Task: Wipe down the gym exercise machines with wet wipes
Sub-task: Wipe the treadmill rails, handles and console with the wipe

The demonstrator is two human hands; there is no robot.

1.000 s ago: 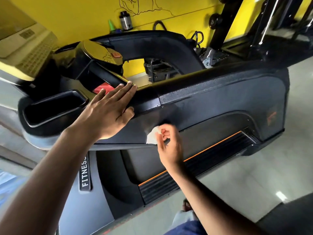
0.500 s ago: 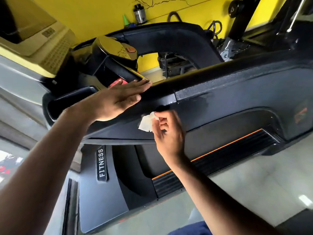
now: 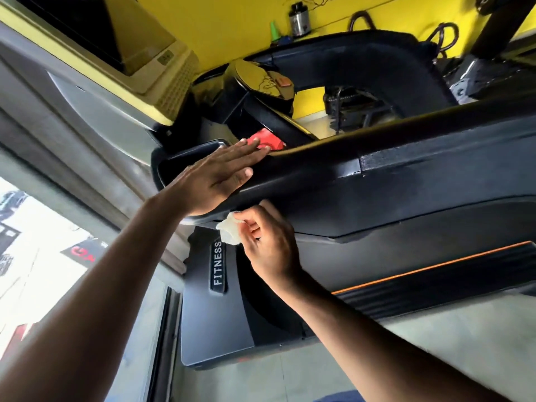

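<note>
While flat left hand (image 3: 214, 178) on treadmill rail (image 3: 377, 146), right hand (image 3: 268, 242) grip pinching wet wipe (image 3: 229, 233) beneath, red packet (image 3: 265, 140) nearby.

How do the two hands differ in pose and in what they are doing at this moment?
The left hand lies flat, fingers straight, resting on the treadmill's black side rail; the right hand has curled fingers pinching a crumpled white wet wipe. The left hand sits on the rail's top, the right hand below it, at the rail's underside. The left hand holds nothing. Both are bare and at the same machine.
</note>
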